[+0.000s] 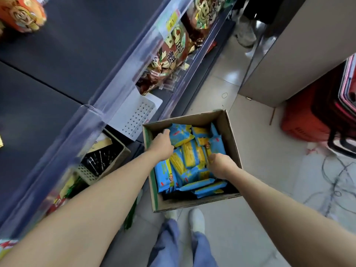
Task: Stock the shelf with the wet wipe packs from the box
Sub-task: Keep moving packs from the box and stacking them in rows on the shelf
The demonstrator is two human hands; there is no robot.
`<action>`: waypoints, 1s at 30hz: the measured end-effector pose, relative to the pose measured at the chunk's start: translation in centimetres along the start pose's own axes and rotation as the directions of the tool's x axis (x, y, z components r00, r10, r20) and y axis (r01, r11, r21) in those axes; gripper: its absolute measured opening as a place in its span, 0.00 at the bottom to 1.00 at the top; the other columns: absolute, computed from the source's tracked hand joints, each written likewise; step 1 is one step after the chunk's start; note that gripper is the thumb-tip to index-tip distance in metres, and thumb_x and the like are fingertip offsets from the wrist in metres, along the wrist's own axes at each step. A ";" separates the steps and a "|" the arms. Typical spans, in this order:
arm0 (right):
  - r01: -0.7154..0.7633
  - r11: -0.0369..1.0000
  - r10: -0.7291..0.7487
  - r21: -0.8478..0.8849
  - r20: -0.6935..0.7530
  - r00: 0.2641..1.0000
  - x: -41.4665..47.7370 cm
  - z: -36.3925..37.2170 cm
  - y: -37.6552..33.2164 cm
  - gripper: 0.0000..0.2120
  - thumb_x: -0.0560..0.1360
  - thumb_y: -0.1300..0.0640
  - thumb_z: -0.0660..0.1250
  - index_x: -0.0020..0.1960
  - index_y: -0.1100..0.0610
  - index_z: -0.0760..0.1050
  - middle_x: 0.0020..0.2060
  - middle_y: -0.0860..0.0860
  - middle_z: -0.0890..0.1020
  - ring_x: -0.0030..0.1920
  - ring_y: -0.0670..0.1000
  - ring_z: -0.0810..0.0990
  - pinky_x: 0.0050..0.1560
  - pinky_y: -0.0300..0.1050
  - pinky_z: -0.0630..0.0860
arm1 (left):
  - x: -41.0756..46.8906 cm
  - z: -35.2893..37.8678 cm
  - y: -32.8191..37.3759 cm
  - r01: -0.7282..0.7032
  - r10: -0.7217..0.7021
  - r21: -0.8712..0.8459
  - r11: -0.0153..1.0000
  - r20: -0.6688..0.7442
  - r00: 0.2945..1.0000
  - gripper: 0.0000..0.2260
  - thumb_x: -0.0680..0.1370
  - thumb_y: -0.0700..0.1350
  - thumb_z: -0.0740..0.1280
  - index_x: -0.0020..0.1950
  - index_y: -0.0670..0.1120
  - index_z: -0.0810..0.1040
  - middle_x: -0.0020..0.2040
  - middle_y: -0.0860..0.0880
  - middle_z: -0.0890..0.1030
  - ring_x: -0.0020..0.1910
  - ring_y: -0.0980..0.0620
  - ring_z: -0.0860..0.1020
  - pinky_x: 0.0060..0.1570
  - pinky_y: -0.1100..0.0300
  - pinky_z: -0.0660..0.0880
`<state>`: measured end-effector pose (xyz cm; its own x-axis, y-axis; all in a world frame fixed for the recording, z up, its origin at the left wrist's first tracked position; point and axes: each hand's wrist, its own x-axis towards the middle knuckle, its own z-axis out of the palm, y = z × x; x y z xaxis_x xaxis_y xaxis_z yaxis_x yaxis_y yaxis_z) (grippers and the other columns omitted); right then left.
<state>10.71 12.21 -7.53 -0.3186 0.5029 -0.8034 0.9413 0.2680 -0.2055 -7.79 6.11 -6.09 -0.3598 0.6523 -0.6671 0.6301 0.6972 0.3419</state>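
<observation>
Both hands reach into the box (234, 139): left hand (161, 144) grips a pack (181, 134) near the far-left wall. Right hand (219, 163) closes among upright packs (189, 157), long axes pointing away; bare floor (269, 160) lies rightward.

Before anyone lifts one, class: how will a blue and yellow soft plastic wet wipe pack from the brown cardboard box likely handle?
The blue and yellow wet wipe packs look like soft pouches, so probably bendy, not stiff. The glossy film may be slippery. Flat shapes lying jumbled in the cardboard box suggest sliding, not rolling.

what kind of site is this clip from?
Likely a small shop aisle: dark shelves with price-tag strips, brown snack bags displayed, and an open cardboard box of blue-and-yellow wet wipe packs on the tiled floor.
</observation>
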 end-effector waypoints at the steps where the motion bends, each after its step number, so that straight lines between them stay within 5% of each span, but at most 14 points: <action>1: -0.022 1.000 0.022 0.010 0.025 0.999 0.5 0.2 0.1 0.14 0.78 0.60 0.54 0.59 0.63 0.72 0.58 0.60 0.77 0.57 0.61 0.77 0.49 0.46 0.73 | 0.7 0.4 -0.1 0.016 -0.015 -0.046 0.999 0.015 1.000 0.24 0.80 0.40 0.61 0.74 0.43 0.57 0.66 0.40 0.70 0.53 0.41 0.76 0.42 0.51 0.73; 4: -0.103 0.995 0.102 0.013 0.063 0.993 1.6 0.7 0.2 0.16 0.79 0.60 0.54 0.62 0.64 0.73 0.60 0.60 0.76 0.61 0.60 0.76 0.57 0.48 0.73 | 2.4 1.6 -0.1 0.052 -0.054 -0.101 0.994 -0.013 0.998 0.24 0.79 0.40 0.62 0.74 0.44 0.59 0.68 0.40 0.68 0.58 0.40 0.75 0.52 0.50 0.73; 8: -0.183 0.977 0.176 0.106 0.075 0.982 2.8 1.1 0.5 0.18 0.81 0.52 0.54 0.61 0.64 0.73 0.56 0.60 0.77 0.57 0.60 0.77 0.55 0.50 0.74 | 3.9 2.8 -0.1 0.125 -0.125 -0.013 0.992 -0.201 0.972 0.18 0.78 0.41 0.65 0.67 0.43 0.68 0.66 0.42 0.68 0.65 0.40 0.69 0.61 0.49 0.69; 14: -0.222 0.942 0.249 0.252 -0.078 0.965 2.2 0.4 0.4 0.20 0.77 0.42 0.57 0.47 0.60 0.71 0.48 0.59 0.80 0.49 0.60 0.81 0.46 0.46 0.75 | 4.0 3.2 0.2 0.082 -0.038 0.175 0.981 -0.242 0.970 0.11 0.79 0.42 0.63 0.61 0.41 0.75 0.61 0.42 0.74 0.62 0.42 0.71 0.57 0.50 0.70; 18: -0.128 0.947 0.195 0.295 -0.210 0.958 -0.5 -3.0 -0.5 0.25 0.74 0.39 0.62 0.50 0.62 0.77 0.46 0.57 0.83 0.51 0.58 0.81 0.44 0.43 0.71 | 1.7 0.0 1.8 0.017 -0.010 0.032 0.999 -0.231 0.973 0.10 0.77 0.45 0.65 0.55 0.40 0.72 0.56 0.40 0.78 0.56 0.39 0.76 0.50 0.50 0.72; 21: 0.004 0.932 0.086 0.362 -0.231 0.969 -3.6 -6.7 -2.1 0.15 0.70 0.46 0.71 0.43 0.58 0.80 0.38 0.55 0.83 0.44 0.55 0.81 0.44 0.43 0.76 | -1.3 -3.5 3.1 -0.017 0.002 -0.058 0.998 -0.234 0.972 0.09 0.77 0.42 0.64 0.55 0.40 0.70 0.55 0.40 0.78 0.54 0.39 0.77 0.47 0.51 0.72; 23: 0.080 0.906 0.029 0.416 -0.249 0.968 -5.9 -8.8 -3.2 0.05 0.68 0.58 0.73 0.37 0.55 0.76 0.29 0.50 0.78 0.33 0.50 0.77 0.31 0.35 0.75 | -3.7 -5.8 3.8 -0.039 0.016 -0.089 0.995 -0.252 0.968 0.06 0.77 0.41 0.63 0.53 0.42 0.69 0.55 0.40 0.77 0.53 0.39 0.76 0.48 0.52 0.72; 25: 0.144 0.870 -0.003 0.471 -0.286 0.958 -8.0 -10.9 -4.3 0.10 0.67 0.68 0.68 0.34 0.55 0.73 0.27 0.48 0.73 0.27 0.47 0.72 0.21 0.32 0.71 | -6.2 -8.1 4.5 -0.053 0.017 -0.120 0.991 -0.284 0.959 0.05 0.77 0.40 0.63 0.52 0.43 0.69 0.55 0.40 0.77 0.53 0.40 0.76 0.49 0.51 0.72; 30: 0.321 0.853 -0.175 0.411 -0.355 0.918 -15.1 -16.4 -7.6 0.13 0.68 0.71 0.63 0.35 0.53 0.73 0.28 0.48 0.71 0.27 0.47 0.69 0.25 0.39 0.69 | -14.0 -14.6 6.3 -0.104 0.029 -0.151 0.983 -0.430 0.902 0.14 0.76 0.38 0.62 0.62 0.44 0.72 0.60 0.41 0.77 0.58 0.41 0.75 0.54 0.51 0.72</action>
<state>6.56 16.10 15.34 -0.4967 0.7070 -0.5034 0.7467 0.0524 -0.6631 -8.83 5.71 15.04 -0.6022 0.7367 -0.3077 0.5525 0.6628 0.5054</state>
